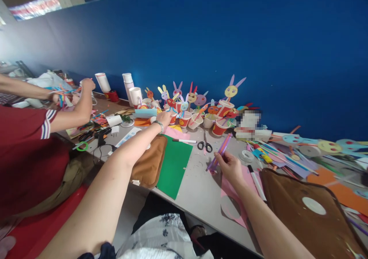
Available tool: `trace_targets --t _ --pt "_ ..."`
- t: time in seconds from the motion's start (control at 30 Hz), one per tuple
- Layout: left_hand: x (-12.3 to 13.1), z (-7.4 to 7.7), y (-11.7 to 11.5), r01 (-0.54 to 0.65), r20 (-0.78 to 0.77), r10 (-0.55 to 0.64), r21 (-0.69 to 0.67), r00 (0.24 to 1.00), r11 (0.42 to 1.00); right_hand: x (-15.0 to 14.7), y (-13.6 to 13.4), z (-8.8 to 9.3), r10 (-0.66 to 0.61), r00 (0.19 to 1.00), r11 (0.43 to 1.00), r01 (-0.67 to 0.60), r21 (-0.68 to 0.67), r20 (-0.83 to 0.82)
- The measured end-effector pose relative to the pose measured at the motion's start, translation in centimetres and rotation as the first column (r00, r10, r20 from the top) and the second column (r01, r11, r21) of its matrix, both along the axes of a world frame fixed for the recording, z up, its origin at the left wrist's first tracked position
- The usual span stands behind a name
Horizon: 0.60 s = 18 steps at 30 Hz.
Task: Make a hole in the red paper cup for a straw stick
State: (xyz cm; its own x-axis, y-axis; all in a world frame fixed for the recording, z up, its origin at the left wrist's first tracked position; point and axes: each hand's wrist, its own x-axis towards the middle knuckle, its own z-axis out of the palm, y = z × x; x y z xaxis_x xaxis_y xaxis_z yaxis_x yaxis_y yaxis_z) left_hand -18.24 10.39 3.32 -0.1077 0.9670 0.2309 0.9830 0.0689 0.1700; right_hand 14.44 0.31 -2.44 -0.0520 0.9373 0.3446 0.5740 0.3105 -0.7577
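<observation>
My right hand [229, 166] is closed round a few narrow paper strips [222, 148], purple and orange, held upright above the table. My left hand [164, 119] reaches forward to the row of paper cups, its fingers curled down beside a red-and-white paper cup [173, 117] that holds a red rabbit-face cutout [171, 103]. What those fingers grip, if anything, is hidden behind the hand. Close by stands another cup [184, 118] with a light-blue rabbit face [184, 105]. Scissors [205, 146] with black handles lie between my hands.
Green card [176, 167] and a brown pad [148, 161] lie under my left arm; another brown pad [304, 213] is at right. Pink paper [244, 182], a marker [257, 182] and a tape roll [247, 156] surround my right hand. A co-worker's arm [74, 115] works at left. A blue wall [230, 33] stands behind.
</observation>
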Motion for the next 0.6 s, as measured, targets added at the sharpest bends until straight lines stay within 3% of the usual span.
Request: trace_targets --t 0.2,0.6 --pt "0.4 -0.2 0.6 -0.019 0.016 0.019 -0.004 1.0 1.0 0.0 -0.2 0.4 0.011 1.0 1.0 -0.011 -0.001 0.002" --pt "0.4 0.6 -1.5 0.012 0.052 -0.014 0.04 0.999 0.999 -0.1 -0.5 0.5 0.016 1.0 0.999 -0.017 -0.034 -0.01"
